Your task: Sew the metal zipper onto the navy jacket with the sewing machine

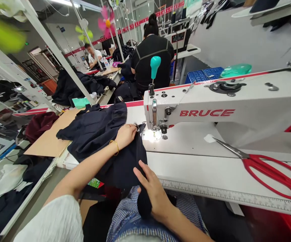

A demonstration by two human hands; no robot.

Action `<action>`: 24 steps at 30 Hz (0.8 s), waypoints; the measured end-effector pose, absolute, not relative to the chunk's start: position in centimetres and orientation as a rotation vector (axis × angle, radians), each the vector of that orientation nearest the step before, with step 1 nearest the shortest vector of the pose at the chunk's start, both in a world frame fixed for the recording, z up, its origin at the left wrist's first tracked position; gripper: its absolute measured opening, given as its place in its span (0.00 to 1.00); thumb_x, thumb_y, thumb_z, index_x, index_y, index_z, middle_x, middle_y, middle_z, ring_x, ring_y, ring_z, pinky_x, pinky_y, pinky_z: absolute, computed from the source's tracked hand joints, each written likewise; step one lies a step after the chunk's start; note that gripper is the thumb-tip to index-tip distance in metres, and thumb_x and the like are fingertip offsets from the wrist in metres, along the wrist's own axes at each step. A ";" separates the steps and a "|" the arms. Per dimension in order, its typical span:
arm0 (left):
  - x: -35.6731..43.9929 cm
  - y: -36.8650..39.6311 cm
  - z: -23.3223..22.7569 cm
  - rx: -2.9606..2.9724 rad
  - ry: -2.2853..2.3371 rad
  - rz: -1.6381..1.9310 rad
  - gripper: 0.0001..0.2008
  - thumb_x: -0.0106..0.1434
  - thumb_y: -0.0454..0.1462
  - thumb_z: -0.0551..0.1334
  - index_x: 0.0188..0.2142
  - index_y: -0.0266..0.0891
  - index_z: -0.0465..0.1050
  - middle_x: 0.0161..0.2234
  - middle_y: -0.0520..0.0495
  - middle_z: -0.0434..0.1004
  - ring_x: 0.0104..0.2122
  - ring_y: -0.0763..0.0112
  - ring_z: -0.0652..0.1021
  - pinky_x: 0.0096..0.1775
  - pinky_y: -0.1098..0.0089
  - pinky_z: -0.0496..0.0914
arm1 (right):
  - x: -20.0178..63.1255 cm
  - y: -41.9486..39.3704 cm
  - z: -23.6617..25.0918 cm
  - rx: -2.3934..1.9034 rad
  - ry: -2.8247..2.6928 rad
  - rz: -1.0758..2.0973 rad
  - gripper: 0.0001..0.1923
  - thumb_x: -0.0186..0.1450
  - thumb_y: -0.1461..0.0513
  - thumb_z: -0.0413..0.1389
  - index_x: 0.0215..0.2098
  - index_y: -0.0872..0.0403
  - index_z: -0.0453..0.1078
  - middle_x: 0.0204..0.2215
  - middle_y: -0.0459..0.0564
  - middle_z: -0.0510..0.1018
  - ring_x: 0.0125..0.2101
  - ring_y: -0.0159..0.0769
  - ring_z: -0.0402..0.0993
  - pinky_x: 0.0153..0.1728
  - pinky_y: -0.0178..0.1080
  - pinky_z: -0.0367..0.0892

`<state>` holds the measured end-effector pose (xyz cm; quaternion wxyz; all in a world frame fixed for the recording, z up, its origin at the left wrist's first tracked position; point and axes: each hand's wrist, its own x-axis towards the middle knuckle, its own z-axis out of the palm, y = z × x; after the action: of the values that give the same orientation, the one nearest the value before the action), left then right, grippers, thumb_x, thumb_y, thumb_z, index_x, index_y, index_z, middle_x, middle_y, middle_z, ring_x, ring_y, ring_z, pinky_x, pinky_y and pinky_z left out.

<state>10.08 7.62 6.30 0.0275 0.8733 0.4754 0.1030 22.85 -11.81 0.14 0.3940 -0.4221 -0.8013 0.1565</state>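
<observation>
A dark navy garment [97, 124] lies bunched on the table left of the sewing machine's needle, and part of it hangs over the front edge towards my lap. My left hand [126, 136] is closed on the fabric's edge beside the needle plate [152, 135]. A small shiny ring-like thing shows at its fingertips, too small to name. Lower down, my right hand [154, 191] rests against the hanging fabric with its fingers stretched and apart. The white sewing machine [200, 104] has its lamp lit over the needle plate.
Large red-handled scissors [266, 168] lie on the table at right, tips on a white scrap [209, 138]. A teal-handled tool [155, 67] stands on the machine head. A tan board [54, 136] is at left. Two people work further back; a blue crate [203, 74] stands behind the machine.
</observation>
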 end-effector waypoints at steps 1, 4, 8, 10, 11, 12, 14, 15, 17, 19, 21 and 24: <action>10.1 8.7 6.3 2.727 1.506 0.296 0.12 0.63 0.35 0.49 0.32 0.35 0.71 0.36 0.43 0.72 0.39 0.65 0.71 0.42 0.66 0.65 | 22.9 -11.8 0.2 -1.101 -2.051 0.375 0.28 0.64 0.64 0.44 0.62 0.51 0.45 0.61 0.56 0.47 0.59 0.44 0.48 0.53 0.50 0.58; 10.4 9.9 6.6 2.841 1.503 0.231 0.13 0.63 0.35 0.49 0.38 0.33 0.70 0.38 0.39 0.71 0.38 0.64 0.71 0.39 0.66 0.66 | 23.1 -11.2 0.2 -1.203 -2.123 0.296 0.25 0.64 0.62 0.47 0.59 0.51 0.52 0.59 0.58 0.53 0.58 0.49 0.50 0.51 0.52 0.58; 11.4 8.1 7.0 3.082 0.989 0.003 0.13 0.64 0.37 0.50 0.46 0.40 0.67 0.38 0.44 0.71 0.36 0.70 0.71 0.38 0.70 0.65 | 22.9 -9.9 0.0 -1.251 -2.233 0.271 0.20 0.64 0.60 0.48 0.54 0.53 0.60 0.55 0.58 0.62 0.56 0.51 0.53 0.50 0.53 0.59; 12.1 7.4 6.9 3.201 0.570 -0.170 0.13 0.64 0.35 0.50 0.47 0.43 0.66 0.42 0.46 0.71 0.33 0.72 0.71 0.36 0.71 0.64 | 22.6 -9.6 -0.1 -1.234 -2.288 0.310 0.19 0.64 0.59 0.48 0.53 0.53 0.62 0.53 0.57 0.63 0.55 0.51 0.54 0.50 0.54 0.58; 12.5 7.3 6.8 3.248 0.410 -0.249 0.14 0.64 0.34 0.50 0.47 0.43 0.66 0.44 0.45 0.70 0.32 0.72 0.71 0.34 0.71 0.63 | 22.6 -9.6 -0.1 -1.221 -2.318 0.333 0.19 0.64 0.60 0.48 0.52 0.53 0.62 0.53 0.56 0.64 0.55 0.51 0.54 0.51 0.54 0.57; 12.7 7.5 6.6 3.285 0.311 -0.318 0.14 0.64 0.33 0.50 0.46 0.41 0.67 0.46 0.44 0.70 0.32 0.71 0.71 0.33 0.70 0.63 | 22.6 -9.6 0.0 -1.205 -2.350 0.356 0.19 0.63 0.61 0.48 0.52 0.53 0.62 0.54 0.56 0.64 0.56 0.50 0.53 0.51 0.55 0.56; 12.9 8.3 6.2 3.317 0.313 -0.400 0.11 0.63 0.32 0.51 0.40 0.38 0.70 0.43 0.43 0.72 0.31 0.69 0.71 0.32 0.69 0.62 | 23.1 -9.4 0.1 -1.140 -2.420 0.389 0.21 0.61 0.65 0.49 0.52 0.53 0.61 0.55 0.56 0.62 0.56 0.48 0.52 0.52 0.54 0.54; 12.8 8.9 6.0 3.324 0.332 -0.427 0.09 0.63 0.32 0.51 0.38 0.37 0.70 0.40 0.44 0.73 0.31 0.69 0.71 0.32 0.69 0.62 | 23.7 -9.1 0.2 -1.103 -2.447 0.391 0.22 0.59 0.67 0.49 0.53 0.53 0.61 0.55 0.55 0.61 0.56 0.47 0.52 0.52 0.53 0.55; 12.5 9.7 5.8 3.315 0.359 -0.431 0.08 0.63 0.33 0.52 0.37 0.37 0.69 0.35 0.45 0.74 0.31 0.69 0.72 0.32 0.70 0.62 | 25.3 -7.9 0.2 -1.048 -2.448 0.327 0.25 0.57 0.71 0.47 0.53 0.54 0.61 0.54 0.55 0.62 0.54 0.43 0.55 0.51 0.48 0.57; 12.2 10.2 6.0 3.286 0.363 -0.413 0.08 0.62 0.31 0.52 0.39 0.37 0.68 0.33 0.46 0.73 0.31 0.70 0.72 0.33 0.71 0.62 | 27.1 -5.8 0.0 -1.069 -2.375 0.149 0.25 0.58 0.73 0.44 0.53 0.57 0.61 0.51 0.56 0.65 0.50 0.40 0.61 0.48 0.44 0.60; 12.1 10.2 6.4 3.260 0.382 -0.399 0.09 0.62 0.30 0.51 0.40 0.37 0.67 0.32 0.47 0.72 0.31 0.71 0.72 0.33 0.72 0.62 | 28.7 -3.2 -0.2 -1.144 -2.317 -0.088 0.24 0.60 0.74 0.41 0.53 0.58 0.61 0.47 0.58 0.68 0.43 0.38 0.66 0.43 0.41 0.62; 12.3 10.1 7.0 3.233 0.432 -0.346 0.09 0.61 0.31 0.52 0.40 0.38 0.67 0.32 0.47 0.71 0.32 0.70 0.72 0.33 0.71 0.63 | 29.7 0.3 -0.3 -1.143 -2.439 -0.381 0.23 0.63 0.72 0.42 0.54 0.54 0.60 0.37 0.52 0.73 0.29 0.33 0.67 0.32 0.38 0.62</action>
<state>12.31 10.08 7.04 -0.0693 0.9833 0.1314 -0.1052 29.73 0.34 -0.31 0.2088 -0.4110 -0.8768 -0.1370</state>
